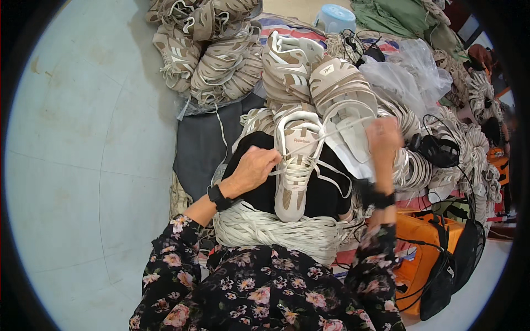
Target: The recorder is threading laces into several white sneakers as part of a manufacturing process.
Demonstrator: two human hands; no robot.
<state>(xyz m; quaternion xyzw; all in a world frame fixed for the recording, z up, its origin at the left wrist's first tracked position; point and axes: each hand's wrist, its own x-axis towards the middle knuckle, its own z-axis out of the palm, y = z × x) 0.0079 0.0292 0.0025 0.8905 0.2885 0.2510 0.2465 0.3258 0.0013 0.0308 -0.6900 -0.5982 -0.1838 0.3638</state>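
Observation:
A beige and white sneaker upper (300, 140) lies over black cloth in front of me, its toe toward me and without a visible sole. White lacing (298, 168) crosses its lower eyelets, and a loose lace end (338, 177) loops out to its right. My left hand (256, 168) is closed in a pinch at the upper's left edge, on the shoelace. Out to the right, my right hand (385, 139) is closed and blurred by motion. A taut stretch of shoelace (337, 131) slants up to it across the upper.
A bundle of white laces (276, 229) lies across my lap. Stacked uppers (345, 83) stand just beyond, with another pile (221, 60) at far left. Clear plastic (411, 71), a blue stool (335, 19) and an orange box with black cables (425, 254) are around.

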